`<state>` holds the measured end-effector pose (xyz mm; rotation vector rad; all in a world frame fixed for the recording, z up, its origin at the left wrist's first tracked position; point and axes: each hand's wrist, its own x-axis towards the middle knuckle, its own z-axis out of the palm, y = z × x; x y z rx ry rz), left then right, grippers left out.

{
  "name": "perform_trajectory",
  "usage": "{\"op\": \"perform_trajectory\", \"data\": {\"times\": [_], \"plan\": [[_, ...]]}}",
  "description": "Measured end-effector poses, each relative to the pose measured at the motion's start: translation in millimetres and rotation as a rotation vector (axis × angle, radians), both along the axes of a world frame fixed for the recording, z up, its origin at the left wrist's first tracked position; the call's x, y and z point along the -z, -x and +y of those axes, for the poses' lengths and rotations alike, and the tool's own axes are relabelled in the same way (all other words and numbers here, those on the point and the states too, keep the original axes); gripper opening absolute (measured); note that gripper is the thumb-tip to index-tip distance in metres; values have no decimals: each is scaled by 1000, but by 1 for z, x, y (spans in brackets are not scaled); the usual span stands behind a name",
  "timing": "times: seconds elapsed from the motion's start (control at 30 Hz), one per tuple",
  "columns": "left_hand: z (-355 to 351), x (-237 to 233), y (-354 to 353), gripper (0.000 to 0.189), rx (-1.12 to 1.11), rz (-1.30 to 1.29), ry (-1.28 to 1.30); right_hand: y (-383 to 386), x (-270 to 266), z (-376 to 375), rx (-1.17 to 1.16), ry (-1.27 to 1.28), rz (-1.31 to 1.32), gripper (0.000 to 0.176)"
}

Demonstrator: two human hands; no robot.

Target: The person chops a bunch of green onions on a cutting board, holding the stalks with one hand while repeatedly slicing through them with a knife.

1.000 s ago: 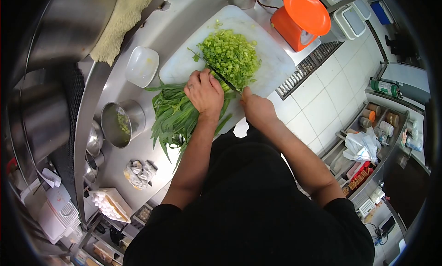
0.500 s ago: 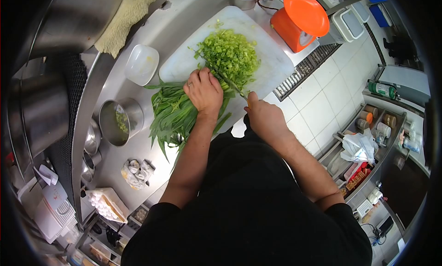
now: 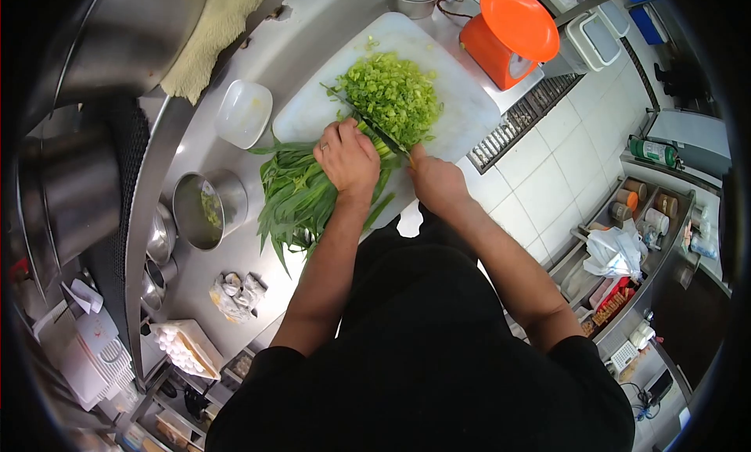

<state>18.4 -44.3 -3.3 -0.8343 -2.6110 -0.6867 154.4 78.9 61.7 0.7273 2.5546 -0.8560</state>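
My left hand (image 3: 348, 159) is closed over a bunch of green onions (image 3: 293, 190), pressing it onto the white cutting board (image 3: 468, 100). The long green leaves hang over the board's near edge toward my left. In my right hand (image 3: 440, 182) is a knife (image 3: 381, 133), gripped by its handle. Its blade lies across the cut end of the bunch, close to my left fingers. Beyond the blade, a pile of chopped green onion (image 3: 391, 92) covers the middle of the board.
An orange scale (image 3: 508, 41) stands past the board's right corner. Left of the board are a white plastic container (image 3: 244, 114), a steel pot (image 3: 210, 209) with green bits inside, and a crumpled bag (image 3: 237, 295). A tray of eggs (image 3: 185, 349) sits lower left.
My right hand has moved a little up and left with the knife, bringing the handle closer to the board. My left hand stays on the bunch.
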Motion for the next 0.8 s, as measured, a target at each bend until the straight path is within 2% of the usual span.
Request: {"op": "perform_trajectory", "data": {"times": [0.27,0.47,0.63,0.77,0.8], "plan": [[-1,2,0,21,-26,-39,27,-24,-64,-9,-56,-29,-22,23],[-3,-1,0,22,-13,-71,64,-45,-83,-19,-60,-9,-80,20],[-1,-2,1,22,-1,-53,70,-45,-74,-25,-38,35,-114,18],[-2,2,3,26,1,-45,81,-30,-31,-25,-45,22,-58,27],[-1,1,3,25,2,-45,79,-24,-18,-25,-34,27,-35,23]]}}
